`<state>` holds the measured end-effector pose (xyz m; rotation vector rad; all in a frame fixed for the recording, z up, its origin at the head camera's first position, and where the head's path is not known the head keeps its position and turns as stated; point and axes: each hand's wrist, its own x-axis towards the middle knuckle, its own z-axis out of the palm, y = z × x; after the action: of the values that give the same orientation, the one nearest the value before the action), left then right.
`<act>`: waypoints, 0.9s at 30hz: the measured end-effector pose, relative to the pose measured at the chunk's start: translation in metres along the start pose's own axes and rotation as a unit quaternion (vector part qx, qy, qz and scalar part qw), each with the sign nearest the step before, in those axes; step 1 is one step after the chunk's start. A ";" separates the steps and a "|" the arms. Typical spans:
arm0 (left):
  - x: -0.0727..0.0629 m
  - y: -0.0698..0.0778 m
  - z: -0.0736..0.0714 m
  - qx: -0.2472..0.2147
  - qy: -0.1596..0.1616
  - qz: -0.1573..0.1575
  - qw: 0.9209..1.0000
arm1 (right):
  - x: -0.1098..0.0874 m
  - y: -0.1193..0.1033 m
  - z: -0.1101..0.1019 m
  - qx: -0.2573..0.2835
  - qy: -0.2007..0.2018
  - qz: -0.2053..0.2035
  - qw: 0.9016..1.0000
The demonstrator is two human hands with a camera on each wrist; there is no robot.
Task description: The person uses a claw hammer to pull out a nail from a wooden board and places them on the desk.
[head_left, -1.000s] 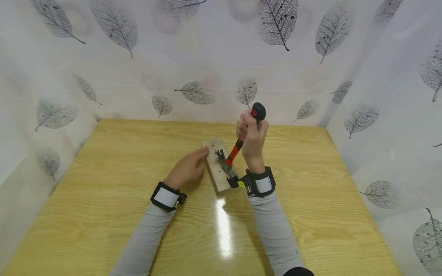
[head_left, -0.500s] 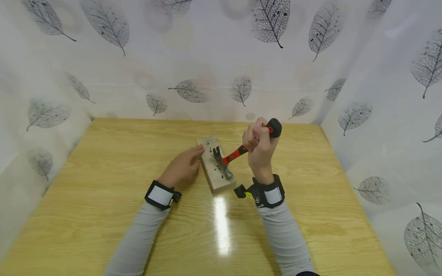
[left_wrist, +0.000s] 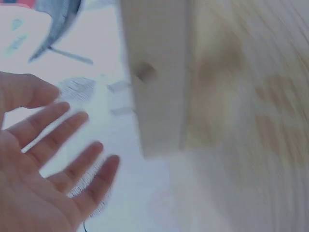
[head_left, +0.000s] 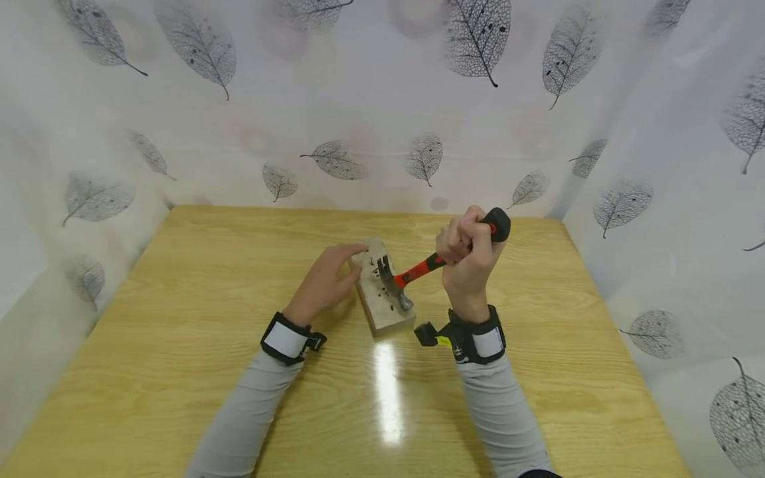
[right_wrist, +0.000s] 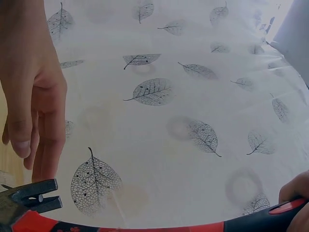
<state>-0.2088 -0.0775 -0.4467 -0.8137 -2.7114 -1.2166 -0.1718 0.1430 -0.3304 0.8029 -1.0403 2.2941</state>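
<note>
My right hand (head_left: pixel 472 265) grips the black-and-red handle of a claw hammer (head_left: pixel 421 269). The hammer's head lies over a pale wooden block (head_left: pixel 382 315) on the table, claw pointing away from me. In the right wrist view, a nail (right_wrist: pixel 40 198) shows between the two prongs of the claw. Dark nails stick out of the block's top, and two nails (left_wrist: pixel 120 111) project from its face in the left wrist view. My left hand (head_left: pixel 325 275) is at the block's left edge, fingers extended and spread; in its wrist view the palm (left_wrist: pixel 34 183) is apart from the wood.
The block rests on a glossy wood-grain table (head_left: pixel 179 299). Pale sheeting with a leaf print (head_left: pixel 227 133) hangs behind the table and along both sides. Each wrist wears a black strap (head_left: pixel 478 335) with a camera on it.
My right hand has swung right and down with the hammer handle, tilting it toward the right. The fingers of my left hand have lifted and spread from the block's edge.
</note>
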 end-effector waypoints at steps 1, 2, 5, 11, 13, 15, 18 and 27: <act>0.001 0.004 0.001 -0.013 0.002 0.014 1.000 | 0.000 -0.002 0.001 0.005 -0.001 -0.003 1.000; 0.001 0.008 0.001 -0.027 0.000 0.024 0.999 | 0.001 -0.004 0.002 0.009 -0.002 -0.006 1.000; 0.001 0.018 0.004 -0.047 -0.017 0.044 0.998 | 0.001 -0.010 0.006 0.018 -0.008 -0.013 1.000; -0.001 0.025 0.008 -0.038 -0.018 0.037 0.998 | 0.001 -0.015 0.011 0.015 -0.006 -0.009 1.000; -0.001 0.025 0.009 -0.040 -0.014 0.036 0.998 | 0.000 -0.017 0.011 0.015 -0.004 -0.007 1.000; -0.001 0.025 0.010 -0.040 -0.010 0.036 0.998 | 0.000 -0.018 0.010 0.015 -0.005 -0.005 1.000; 0.000 0.026 0.011 -0.033 -0.001 0.036 0.999 | 0.000 -0.019 0.010 0.018 -0.006 -0.003 1.000; -0.001 0.025 0.011 -0.012 0.032 0.044 0.998 | 0.000 -0.019 0.011 0.027 -0.005 0.009 1.000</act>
<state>-0.1939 -0.0559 -0.4374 -0.8718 -2.5848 -1.2377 -0.1569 0.1457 -0.3151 0.8314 -0.9981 2.3443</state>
